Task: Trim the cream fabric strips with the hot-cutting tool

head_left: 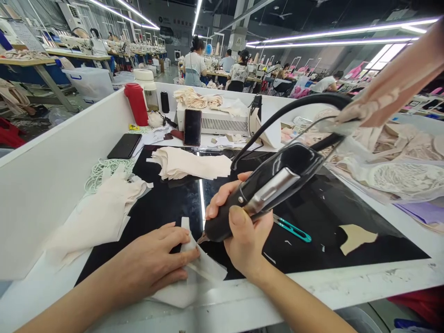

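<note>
In my right hand (248,231) is a black corded hand tool (277,178) with a silver lever and a narrow metal tip; my thumb lies against the lever. The tip points down-left, at the edge of a pale fabric piece (208,267) with a narrow strip on it; whether it touches cannot be told. My left hand (159,259) rests on that cloth, fingers stretched out and pressing it against the black board (166,203). Right of the tool lie teal thread snips (293,229), partly hidden by my hand. A stack of cream fabric pieces (190,164) lies behind.
At left are more cream pieces (104,210), green cord (109,171) and a dark phone (124,145). A vented white box (224,124), an upright phone (192,127) and a red bottle (136,104) stand behind. Lace garments (405,178) fill the right side. A black cable (277,115) arches overhead.
</note>
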Motion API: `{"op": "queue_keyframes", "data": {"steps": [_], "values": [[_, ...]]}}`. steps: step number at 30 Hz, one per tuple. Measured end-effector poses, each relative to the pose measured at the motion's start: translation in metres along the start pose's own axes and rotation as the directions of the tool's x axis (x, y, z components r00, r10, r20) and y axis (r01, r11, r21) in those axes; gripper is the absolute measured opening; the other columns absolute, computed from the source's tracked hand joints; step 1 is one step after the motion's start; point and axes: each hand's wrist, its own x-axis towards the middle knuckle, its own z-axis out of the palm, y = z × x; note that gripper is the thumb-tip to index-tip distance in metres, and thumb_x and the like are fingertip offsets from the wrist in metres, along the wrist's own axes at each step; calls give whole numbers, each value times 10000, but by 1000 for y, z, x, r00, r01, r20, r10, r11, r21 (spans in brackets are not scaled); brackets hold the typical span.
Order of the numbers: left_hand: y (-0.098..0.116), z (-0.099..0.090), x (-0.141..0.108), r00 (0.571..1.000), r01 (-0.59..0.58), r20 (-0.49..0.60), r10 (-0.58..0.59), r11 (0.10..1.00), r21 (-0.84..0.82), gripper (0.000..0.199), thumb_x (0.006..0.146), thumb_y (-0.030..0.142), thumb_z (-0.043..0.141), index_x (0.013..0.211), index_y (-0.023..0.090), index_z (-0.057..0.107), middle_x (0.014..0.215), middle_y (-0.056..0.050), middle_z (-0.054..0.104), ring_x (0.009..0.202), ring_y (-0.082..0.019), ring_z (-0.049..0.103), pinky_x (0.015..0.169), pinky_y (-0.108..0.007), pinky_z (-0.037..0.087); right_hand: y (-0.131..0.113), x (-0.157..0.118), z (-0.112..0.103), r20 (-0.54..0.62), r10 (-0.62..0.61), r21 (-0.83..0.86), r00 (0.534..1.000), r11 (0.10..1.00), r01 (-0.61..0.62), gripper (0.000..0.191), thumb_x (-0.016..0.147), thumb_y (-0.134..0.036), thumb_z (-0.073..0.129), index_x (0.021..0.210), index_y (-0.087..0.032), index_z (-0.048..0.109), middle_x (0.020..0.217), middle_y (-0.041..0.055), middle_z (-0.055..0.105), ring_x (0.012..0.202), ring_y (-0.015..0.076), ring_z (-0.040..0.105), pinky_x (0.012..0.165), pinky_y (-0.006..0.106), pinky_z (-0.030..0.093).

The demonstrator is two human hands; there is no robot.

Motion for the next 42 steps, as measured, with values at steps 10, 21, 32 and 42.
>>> {"op": "queue_keyframes", "data": {"steps": [10, 21, 32, 42], "values": [[2, 0, 1, 1000, 8, 30, -7, 1000, -9, 337, 1026, 238, 598, 1362, 258, 597, 1257, -101, 615, 1152, -270, 642, 1146, -517, 476, 4, 2, 2, 26, 22, -1, 999, 1000, -22, 356, 927, -322, 752, 1192, -298, 514, 872, -52, 631, 633, 104, 625, 592, 266, 543], [1, 5, 0, 1000, 21, -8, -21, 999, -37, 307, 1032, 280, 605, 1337, 243, 619, 1270, -107, 628, 1174, -283, 653, 1142, -543, 479, 14, 7, 6, 26, -4, 31, 1000, 999, 3, 375, 915, -355, 776, 1190, -292, 530, 881, -58, 656, 642, 95, 634, 601, 267, 545], [1, 6, -2, 1000, 31, 4, -31, 998, -52, 325, 1041, 268, 581, 1366, 261, 599, 1283, -103, 616, 1187, -286, 646, 1153, -579, 464, 10, 8, 5, 7, -9, 17, 1000, 1000, 9, 363, 921, -372, 771, 1189, -287, 542, 868, -63, 654, 632, 87, 623, 601, 266, 539], [0, 6, -2, 1000, 16, -11, -17, 999, -40, 299, 1049, 283, 556, 1340, 246, 618, 1258, -113, 616, 1154, -290, 661, 1136, -568, 481, 11, 2, 3, 32, 5, -5, 999, 1000, -5, 325, 955, -337, 729, 1213, -301, 535, 901, -59, 643, 648, 88, 636, 613, 275, 547]]}}
